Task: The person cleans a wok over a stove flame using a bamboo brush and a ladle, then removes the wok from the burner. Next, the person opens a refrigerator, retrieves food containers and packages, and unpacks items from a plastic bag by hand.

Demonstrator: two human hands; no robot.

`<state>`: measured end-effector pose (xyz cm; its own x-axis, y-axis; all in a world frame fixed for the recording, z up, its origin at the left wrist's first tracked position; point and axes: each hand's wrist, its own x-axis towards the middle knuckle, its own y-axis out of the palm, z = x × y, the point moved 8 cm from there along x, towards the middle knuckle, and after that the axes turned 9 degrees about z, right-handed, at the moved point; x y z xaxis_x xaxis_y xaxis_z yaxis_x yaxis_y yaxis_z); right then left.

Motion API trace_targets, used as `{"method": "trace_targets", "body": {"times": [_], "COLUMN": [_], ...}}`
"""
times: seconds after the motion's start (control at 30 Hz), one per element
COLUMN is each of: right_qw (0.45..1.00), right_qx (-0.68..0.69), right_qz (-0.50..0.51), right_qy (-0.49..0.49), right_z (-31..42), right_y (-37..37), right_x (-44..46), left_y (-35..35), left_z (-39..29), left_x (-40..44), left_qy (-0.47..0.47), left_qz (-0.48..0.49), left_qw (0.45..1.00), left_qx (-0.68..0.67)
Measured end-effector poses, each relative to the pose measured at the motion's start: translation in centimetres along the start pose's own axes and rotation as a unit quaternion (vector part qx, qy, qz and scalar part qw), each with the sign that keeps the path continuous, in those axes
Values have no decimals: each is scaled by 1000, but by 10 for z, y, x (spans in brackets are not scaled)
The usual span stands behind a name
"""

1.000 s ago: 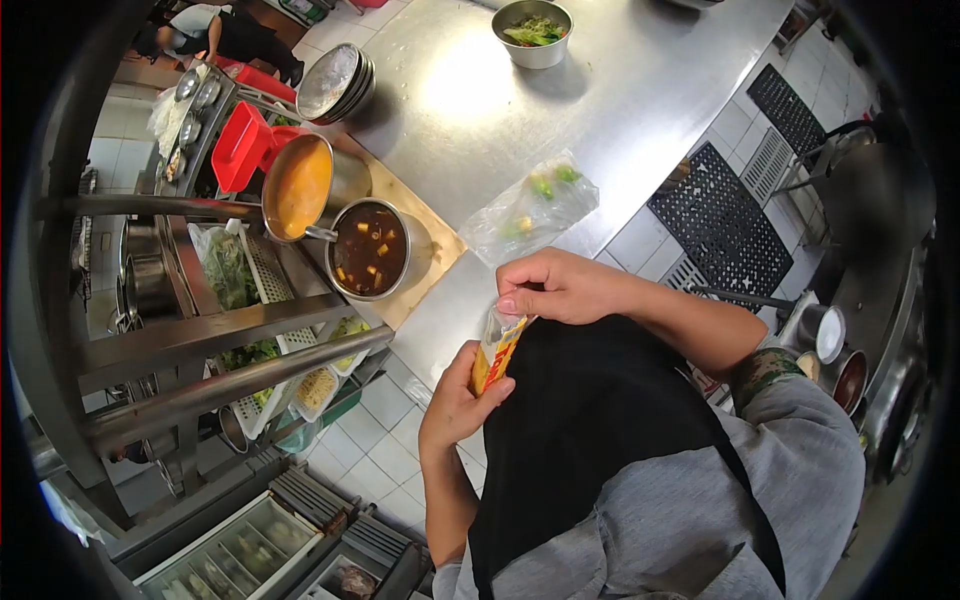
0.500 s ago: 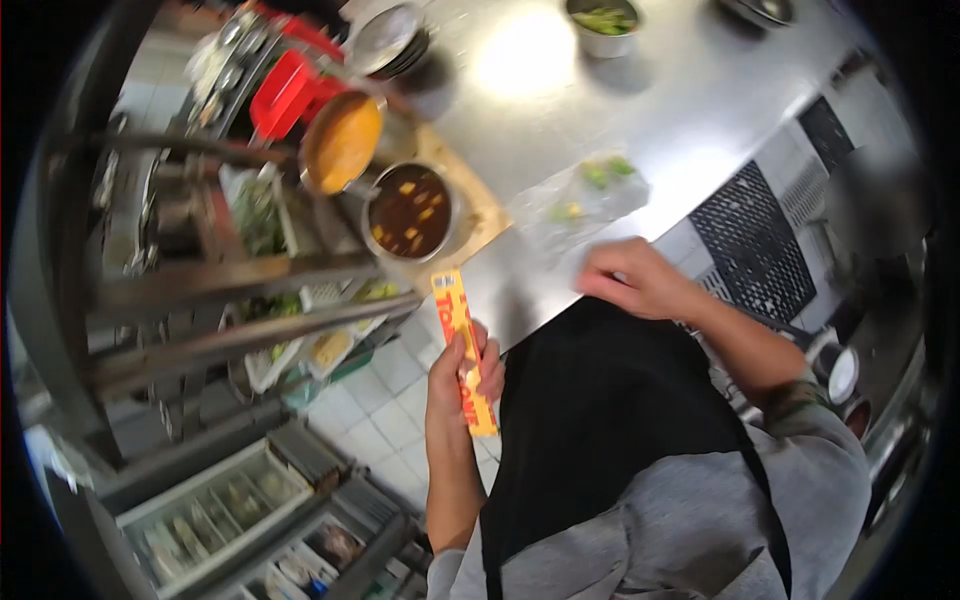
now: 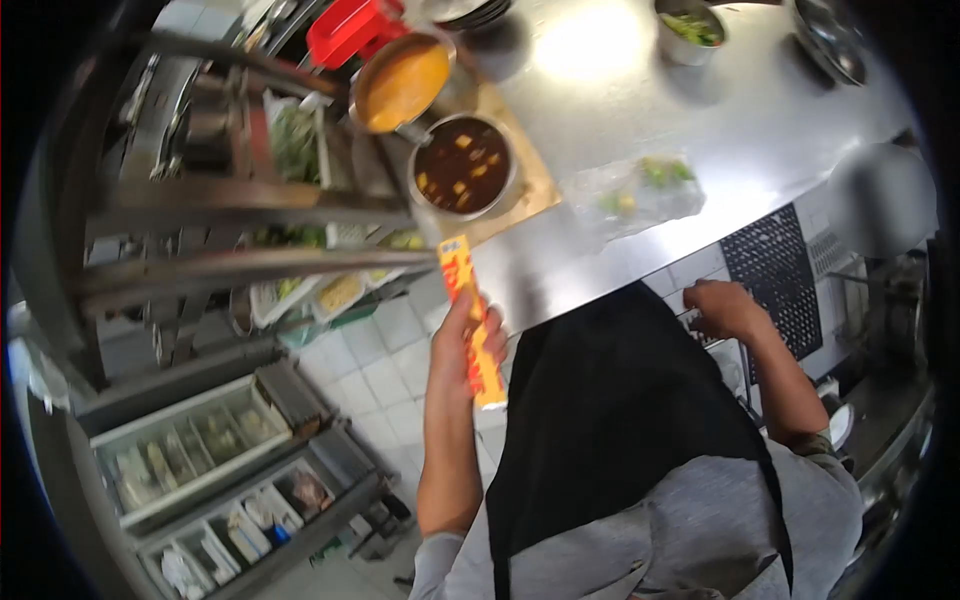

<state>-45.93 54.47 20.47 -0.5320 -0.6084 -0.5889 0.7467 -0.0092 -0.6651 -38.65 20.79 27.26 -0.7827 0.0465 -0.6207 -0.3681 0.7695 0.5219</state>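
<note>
My left hand [image 3: 470, 325] is wrapped round the middle of a long yellow Toblerone chocolate bar box [image 3: 457, 268] with red lettering. The box is held upright before the black apron, near the front edge of the steel counter. Out to the right, off the counter's edge, my right hand [image 3: 725, 308] has its fingers curled in, and nothing shows in it. Ahead of the left hand, a pot of dark brown liquid with yellow cubes [image 3: 462, 165] stands on a wooden board [image 3: 535, 190]. A pot of orange sauce [image 3: 405, 85] sits beside it.
A clear plastic bag with green pieces [image 3: 650, 190] lies on the steel counter [image 3: 600, 110]. Farther back are a metal bowl of greens [image 3: 690, 35] and a red container [image 3: 355, 30]. Metal shelf rails [image 3: 250, 280] run along the left, above open drawers [image 3: 190, 450].
My right hand has moved right and down, away from the counter edge. The view has shifted, so the counter things appear higher and farther right. My left hand still grips the box.
</note>
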Motion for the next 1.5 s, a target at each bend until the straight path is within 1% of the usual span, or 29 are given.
{"method": "trace_targets", "body": {"times": [0.03, 0.07, 0.1, 0.13, 0.2, 0.23, 0.27, 0.33, 0.37, 0.43, 0.47, 0.5, 0.6, 0.7, 0.77, 0.9, 0.97, 1.0, 1.03, 1.07, 1.13, 1.17, 1.23, 1.27, 1.3, 1.4, 1.43, 1.5], "right_qw": [1000, 999, 998, 990, 950, 943, 935, 881, 883, 904, 923, 938, 897, 893, 891, 880, 876, 872, 857, 864, 874, 870, 894, 903, 917, 949, 957, 959], "right_qx": [-16, -31, 29, 85, 248, 244, 239, 202, 126, 28, 12, -5, 139, 269, 287, 347, 376, 393, 421, 403, 371, 363, 319, 292, 254, 192, 210, 195], "right_qz": [4, 12, -47, -109, -181, -218, -256, -414, -442, -426, -384, -345, -418, -354, -341, -307, -272, -253, -251, -256, -264, -288, -200, -155, -150, -204, -168, -190], "right_qy": [13, 26, 3, -27, -53, -56, -60, -112, -95, -40, -2, 35, -22, -74, -85, -105, -132, -143, -159, -162, -167, -170, -241, -274, -268, -147, -109, -84], "right_z": [-2, -2, 6, 18, 40, 50, 59, 83, 98, 99, 89, 82, 67, 64, 62, 59, 60, 62, 67, 75, 92, 96, 114, 125, 132, 109, 102, 95], "right_y": [2, 1, -16, -38, -80, -98, -113, -133, -135, -121, -107, -101, -123, -148, -154, -149, -135, -126, -122, -120, -117, -116, -94, -89, -85, -82, -80, -76], "right_x": [-1, -5, -11, -13, -17, -16, -14, 1, 17, 58, 83, 98, 60, 26, 17, 12, 25, 32, 35, 36, 38, 41, 59, 60, 53, 37, 34, 26], "left_y": [2, 0, -1, -1, -9, -10, -3, 13, 23, 27, 27, 30, 48, 80, 89, 86, 83, 81, 80, 77, 53, 38, 12, 11, 8, 12, 17, 49], "left_z": [-2, -4, -9, -3, 4, 8, 9, 9, 6, 6, 5, 4, 2, 0, 1, 0, 5, 8, 11, 12, 14, 14, 3, -4, -8, -15, -15, -23], "left_x": [-1, -1, 0, 7, 15, 21, 31, 50, 58, 71, 73, 73, 60, 33, 24, 37, 48, 51, 56, 61, 69, 73, 83, 87, 93, 106, 106, 82], "left_qy": [18, 12, 15, -4, -39, -52, -44, -36, -26, -8, -2, 7, 3, -13, -24, 11, 31, 44, 58, 74, 65, 60, 152, 200, 216, 232, 236, 349], "left_qz": [-11, -23, -36, -23, -14, -20, -12, 7, 15, 30, 35, 47, 49, 131, 169, 138, 120, 108, 97, 85, 34, 11, -23, -37, -31, -53, -60, -57], "left_qw": [998, 981, 946, 927, 876, 844, 844, 843, 861, 908, 927, 927, 925, 913, 906, 930, 942, 942, 942, 941, 892, 858, 766, 713, 679, 580, 538, 489], "left_qx": [64, 194, 321, 375, 481, 534, 535, 537, 507, 418, 373, 373, 378, 387, 387, 340, 312, 315, 317, 319, 446, 509, 625, 671, 701, 779, 807, 797]}}
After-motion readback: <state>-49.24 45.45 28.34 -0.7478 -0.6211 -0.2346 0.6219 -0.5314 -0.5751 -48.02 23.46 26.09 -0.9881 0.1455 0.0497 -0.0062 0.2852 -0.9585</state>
